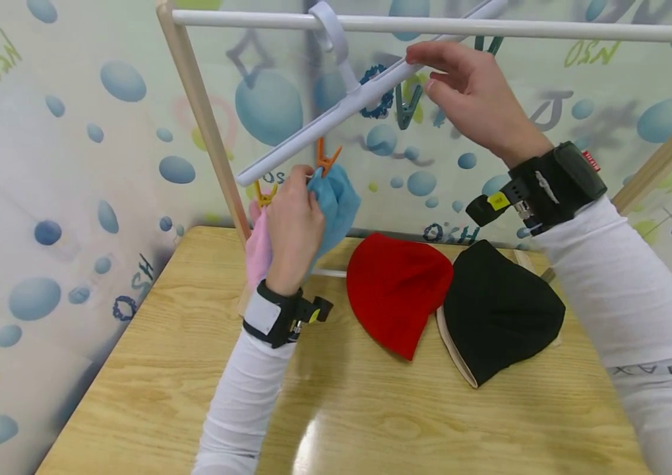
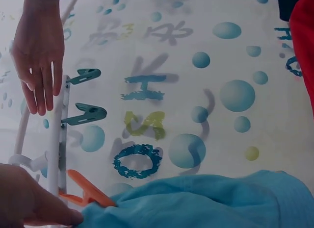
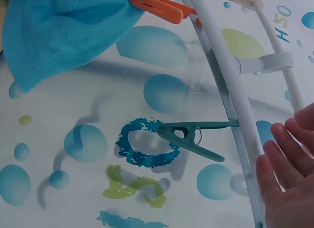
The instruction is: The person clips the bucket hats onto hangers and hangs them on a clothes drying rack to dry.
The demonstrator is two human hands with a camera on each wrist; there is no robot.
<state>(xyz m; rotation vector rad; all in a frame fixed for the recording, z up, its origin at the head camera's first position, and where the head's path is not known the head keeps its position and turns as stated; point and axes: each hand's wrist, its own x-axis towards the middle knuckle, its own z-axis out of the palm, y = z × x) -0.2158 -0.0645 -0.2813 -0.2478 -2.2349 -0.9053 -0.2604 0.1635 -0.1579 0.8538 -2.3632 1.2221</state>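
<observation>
Blue cloth [image 1: 336,204] hangs from an orange clip [image 1: 325,158] on the white hanger [image 1: 336,112], above the bench [image 1: 341,409] with our red hat [image 1: 397,297] and black hat [image 1: 498,310]. Our left hand [image 1: 294,227] pinches the cloth at the clip. Farther up, our right hand [image 1: 469,89] rests straight, slightly spread fingers [image 1: 430,56] on the hanger bar.

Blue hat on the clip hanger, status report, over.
Left hand grips blue hat at orange clip. Right hand open, fingers on hanger, steadying it. Pink hat clipped beside it. Red hat and black hat lie on table.
</observation>
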